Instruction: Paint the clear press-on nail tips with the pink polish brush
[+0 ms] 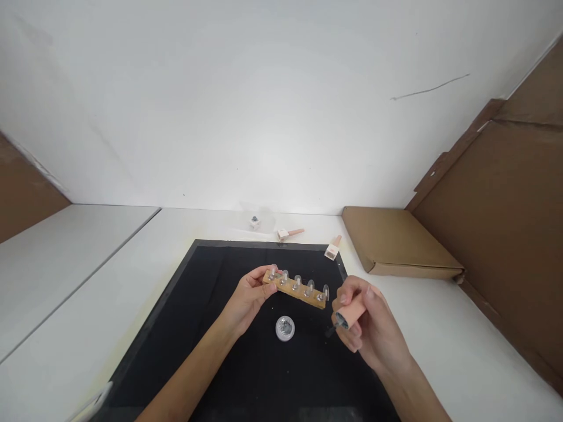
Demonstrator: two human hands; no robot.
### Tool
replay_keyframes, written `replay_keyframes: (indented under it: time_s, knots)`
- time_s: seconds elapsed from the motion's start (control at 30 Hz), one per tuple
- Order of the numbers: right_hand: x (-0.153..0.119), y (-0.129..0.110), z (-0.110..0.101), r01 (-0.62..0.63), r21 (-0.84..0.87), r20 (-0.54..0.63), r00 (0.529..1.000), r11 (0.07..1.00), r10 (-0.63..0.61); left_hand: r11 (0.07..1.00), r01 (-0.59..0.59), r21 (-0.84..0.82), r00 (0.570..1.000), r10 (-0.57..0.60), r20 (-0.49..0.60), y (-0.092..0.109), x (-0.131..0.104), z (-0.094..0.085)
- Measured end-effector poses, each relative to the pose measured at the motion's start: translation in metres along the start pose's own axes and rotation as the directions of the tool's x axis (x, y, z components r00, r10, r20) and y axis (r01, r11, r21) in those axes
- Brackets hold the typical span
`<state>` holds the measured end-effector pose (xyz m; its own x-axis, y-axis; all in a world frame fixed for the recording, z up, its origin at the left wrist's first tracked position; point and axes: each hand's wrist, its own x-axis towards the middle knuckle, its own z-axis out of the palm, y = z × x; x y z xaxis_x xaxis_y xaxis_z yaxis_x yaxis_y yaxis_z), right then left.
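Observation:
My left hand (250, 296) is closed on the left end of a wooden nail-tip stand (303, 294), thumb in front. Several transparent nail tips (297, 282) stand in a row along its top on small silvery mounts. Close to the stand's right end, my right hand (369, 322) grips a peach nail polish brush (352, 312) by its cap. The dark bristle end (331, 330) points down and left, apart from the nail tips. Below the stand, a small round pot (285, 328) with silvery bits inside sits on the black mat (206, 328).
Behind the mat stands an uncapped bottle (255, 223) with a dark opening. Two peach-capped polish bottles, one centre (284, 235) and one farther right (332, 251), lie tilted. A flat cardboard box (400, 240) rests at the right. A white object (94, 403) edges in at lower left.

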<state>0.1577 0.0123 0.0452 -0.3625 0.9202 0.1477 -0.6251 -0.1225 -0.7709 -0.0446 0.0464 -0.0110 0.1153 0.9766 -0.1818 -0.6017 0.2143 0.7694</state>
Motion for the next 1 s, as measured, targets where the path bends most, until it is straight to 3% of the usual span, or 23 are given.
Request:
replay_keyframes:
  time_s: [0.23,0.37,0.5,0.63,0.7,0.83,1.0]
  knots:
    - [0.014,-0.022,0.017,-0.080,-0.056,-0.273,0.960,0.995,0.062,0.998,0.058,0.018,0.974,-0.061,0.220,-0.002,-0.003,-0.003]
    - [0.016,-0.020,0.019,-0.119,-0.036,-0.297,0.949,0.992,0.103,0.995,0.099,-0.018,0.957,-0.090,0.277,-0.002,-0.004,-0.003]
    - [0.018,-0.010,0.016,-0.099,-0.057,-0.241,0.967,0.993,0.082,0.983,0.165,-0.075,0.931,-0.130,0.341,-0.002,-0.006,-0.001]
    - [0.021,0.003,0.004,0.015,-0.196,-0.182,0.982,0.980,-0.052,0.968,0.218,-0.121,0.905,-0.155,0.396,-0.005,-0.006,-0.003]
    - [0.021,0.009,-0.004,0.086,-0.334,-0.150,0.978,0.939,-0.143,0.964,0.235,-0.128,0.895,-0.163,0.414,-0.007,-0.006,-0.004]
    - [0.020,0.016,-0.017,0.269,-0.570,0.040,0.953,0.776,-0.301,0.960,0.265,-0.091,0.872,-0.198,0.447,-0.010,-0.007,-0.004]
    - [0.017,0.018,-0.021,0.415,-0.576,0.240,0.910,0.705,-0.339,0.956,0.284,-0.069,0.870,-0.227,0.439,-0.012,-0.005,-0.002]
